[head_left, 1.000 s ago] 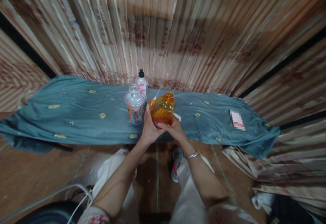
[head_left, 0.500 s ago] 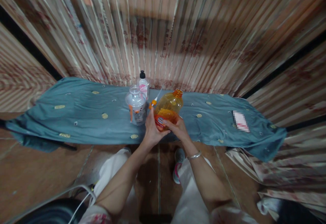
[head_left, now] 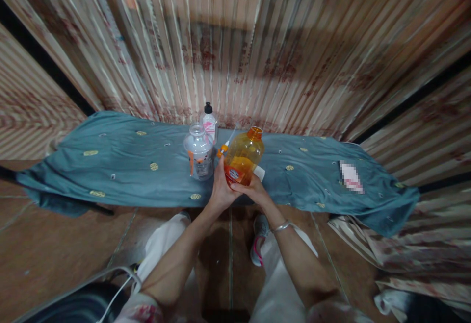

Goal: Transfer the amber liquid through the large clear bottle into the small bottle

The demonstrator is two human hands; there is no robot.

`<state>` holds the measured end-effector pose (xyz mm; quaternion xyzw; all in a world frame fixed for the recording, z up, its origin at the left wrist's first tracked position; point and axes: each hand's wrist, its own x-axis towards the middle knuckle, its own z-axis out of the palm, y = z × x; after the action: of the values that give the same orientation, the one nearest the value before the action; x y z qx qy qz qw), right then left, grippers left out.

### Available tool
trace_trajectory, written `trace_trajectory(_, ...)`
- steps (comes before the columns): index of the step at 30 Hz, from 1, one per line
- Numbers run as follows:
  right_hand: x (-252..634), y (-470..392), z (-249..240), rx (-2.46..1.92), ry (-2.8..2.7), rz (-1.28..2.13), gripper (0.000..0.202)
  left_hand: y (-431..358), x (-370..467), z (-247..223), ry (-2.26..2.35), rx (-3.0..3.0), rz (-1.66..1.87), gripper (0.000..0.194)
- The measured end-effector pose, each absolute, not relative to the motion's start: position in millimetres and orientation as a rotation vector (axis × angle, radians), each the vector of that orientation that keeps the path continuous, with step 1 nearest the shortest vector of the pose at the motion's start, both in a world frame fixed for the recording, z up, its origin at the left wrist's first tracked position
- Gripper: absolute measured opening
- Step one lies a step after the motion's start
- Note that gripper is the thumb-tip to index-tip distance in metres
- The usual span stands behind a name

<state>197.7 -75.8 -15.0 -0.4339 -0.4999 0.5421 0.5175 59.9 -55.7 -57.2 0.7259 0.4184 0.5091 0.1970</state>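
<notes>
Both hands are closed around the lower part of an amber, see-through bottle (head_left: pixel 247 149) with an open neck and an orange-red label. My left hand (head_left: pixel 222 188) grips its left side, and my right hand (head_left: pixel 253 191) has the lower right. A white flap (head_left: pixel 259 173) sticks out beside the bottle near my right fingers; whether it belongs to the label I cannot tell. Next to my left fingertips is an orange pump top (head_left: pixel 222 150) with a clear tube; whether the hand touches it is unclear. Left of these stands a clear, uncapped bottle (head_left: pixel 200 159).
Behind the clear bottle stands a white-labelled bottle (head_left: pixel 209 124) with a black cap. A blurred white and pink item (head_left: pixel 351 177) lies on the right of the teal cloth (head_left: pixel 125 176). Striped curtains (head_left: pixel 228 58) hang behind. A dark round object (head_left: pixel 84 306) is at lower left.
The amber bottle has turned slightly in my hands, and my right hand has shifted lower on it. The white flap now shows at its right side.
</notes>
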Motion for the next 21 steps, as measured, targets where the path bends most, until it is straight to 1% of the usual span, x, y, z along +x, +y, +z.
trace_trajectory(4, 199, -75, -15, -1.059, -1.156, 1.308, 0.06, -60, 58, -55, 1.165, 2.068, 1.395, 0.13)
trace_trajectory(6, 202, -72, -15, -1.072, -1.124, 1.297, 0.06, -64, 57, -51, 1.159, 2.099, 1.395, 0.13)
trace_trajectory(8, 206, -68, -16, -1.083, -1.084, 1.275, 0.062, -72, 54, -48, 1.15, 2.127, 1.398, 0.122)
trace_trajectory(12, 215, -62, -16, -1.124, -1.011, 1.217, 0.068, -92, 34, -40, 1.23, 2.076, 1.423, 0.095)
trace_trajectory(15, 222, -57, -16, -1.159, -0.981, 1.17, 0.072, -101, 8, -35, 1.345, 1.911, 1.49, 0.086)
trace_trajectory(17, 227, -54, -17, -1.173, -0.965, 1.151, 0.074, -97, -9, -33, 1.472, 1.77, 1.553, 0.088)
trace_trajectory(21, 235, -48, -23, -1.141, -1.026, 1.106, 0.073, -65, -27, -40, 1.657, 1.465, 1.604, 0.114)
